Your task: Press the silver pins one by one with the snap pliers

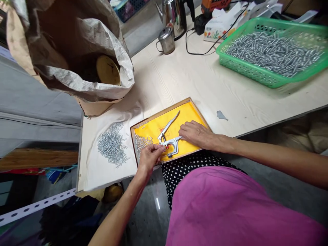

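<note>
A pair of silver snap-fastener pliers (pixel 175 142) lies over a shallow tray (pixel 189 116) with a yellow bottom, its long upper handle swung up and away. My right hand (pixel 197 136) is closed around the end of the lower handle. At the jaws, my left hand (pixel 149 156) pinches thumb and forefinger together; whatever sits between them is too small to make out. Something red shows inside the jaw. Small metal pins (pixel 141 141) are heaped in the tray's left end, beside my left hand.
Left of the tray, a pile of metal pins (pixel 111 143) rests on white cloth. A large paper sack (pixel 102 106) stands behind it. At the back right sits a green basket (pixel 243 70) full of metal pieces. A metal cup (pixel 167 42), a kettle (pixel 176 17) and a black cable (pixel 194 53) are farther back.
</note>
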{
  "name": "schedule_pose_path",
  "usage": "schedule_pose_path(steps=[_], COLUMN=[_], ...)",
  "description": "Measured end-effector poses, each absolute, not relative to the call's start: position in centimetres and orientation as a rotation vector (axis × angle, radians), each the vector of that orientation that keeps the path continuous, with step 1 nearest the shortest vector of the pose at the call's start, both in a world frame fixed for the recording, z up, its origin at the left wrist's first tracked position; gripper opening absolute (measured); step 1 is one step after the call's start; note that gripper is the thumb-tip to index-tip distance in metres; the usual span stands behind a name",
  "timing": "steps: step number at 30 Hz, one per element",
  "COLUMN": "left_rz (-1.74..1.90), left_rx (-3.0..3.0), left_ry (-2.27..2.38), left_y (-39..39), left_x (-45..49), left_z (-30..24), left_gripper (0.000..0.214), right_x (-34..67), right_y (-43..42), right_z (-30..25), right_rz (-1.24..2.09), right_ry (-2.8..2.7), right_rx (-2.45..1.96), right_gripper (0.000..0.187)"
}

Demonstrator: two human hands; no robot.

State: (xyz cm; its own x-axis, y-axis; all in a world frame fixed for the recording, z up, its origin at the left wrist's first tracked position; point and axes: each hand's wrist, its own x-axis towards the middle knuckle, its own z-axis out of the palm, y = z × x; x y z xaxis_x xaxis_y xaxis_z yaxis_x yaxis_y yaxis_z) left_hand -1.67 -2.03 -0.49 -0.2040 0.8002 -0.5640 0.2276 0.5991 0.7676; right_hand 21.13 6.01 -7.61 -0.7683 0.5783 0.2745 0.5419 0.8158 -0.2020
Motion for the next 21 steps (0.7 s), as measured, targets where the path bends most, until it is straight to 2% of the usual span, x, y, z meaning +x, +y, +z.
schedule_pose_path(steps=[9,21], left_rz=[0.576,0.467], left_rx=[0.825,0.79], left_ry=[1.787,1.814], left_y=[-2.3,-2.0], left_x=[0.2,0.0], left_z=[-1.2,-1.0], left_gripper=[0.054,0.048], right_x=[21.2,21.4], right_y=[5.9,5.7], right_z=[-6.4,-6.4], right_rz=[0.219,0.265], right_ry=[-2.731,-2.718], right_rx=[-0.853,-0.856], right_gripper=[0.012,0.01])
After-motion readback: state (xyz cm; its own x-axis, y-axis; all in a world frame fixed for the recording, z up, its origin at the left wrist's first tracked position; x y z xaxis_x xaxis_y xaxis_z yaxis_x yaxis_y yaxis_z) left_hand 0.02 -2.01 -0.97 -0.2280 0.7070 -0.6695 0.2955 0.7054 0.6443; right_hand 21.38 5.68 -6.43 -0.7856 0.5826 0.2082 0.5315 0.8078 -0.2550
